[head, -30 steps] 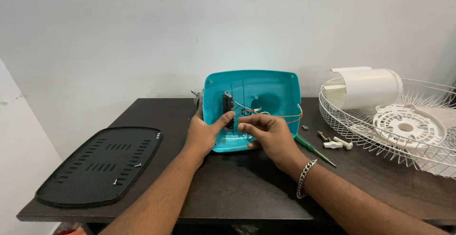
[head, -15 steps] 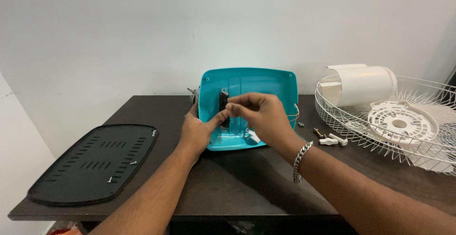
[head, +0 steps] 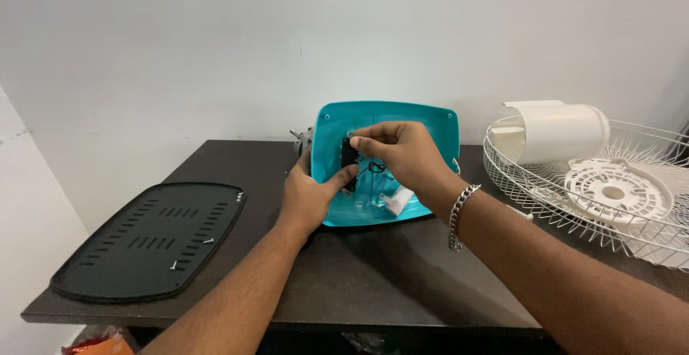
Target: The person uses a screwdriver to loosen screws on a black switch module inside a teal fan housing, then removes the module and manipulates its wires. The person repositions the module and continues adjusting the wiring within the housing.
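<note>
A teal plastic housing [head: 423, 122] stands tilted on the far middle of the dark table [head: 359, 276], its hollow side facing the camera; inside it, left of centre, sits a small black upright part [head: 349, 155]; the left hand [head: 308, 193] rests against the housing's lower left edge, its thumb stretched rightward to press just below that black part, the fingers wrapped behind the rim out of sight, so it is grasping the housing; the right hand [head: 402, 152] reaches in from the right, thumb and forefinger pinched together at the top of the black part, though whether they clasp the part itself or a thin dark wire beside it cannot be told; a steel bracelet [head: 459, 215] hangs at the right wrist; a black vented panel [head: 151, 240] lies flat on the table's left end, well apart; a white wire grille [head: 574, 204] lies at the right, holding a white cylinder [head: 556, 132] and a white round disc [head: 617, 190].
</note>
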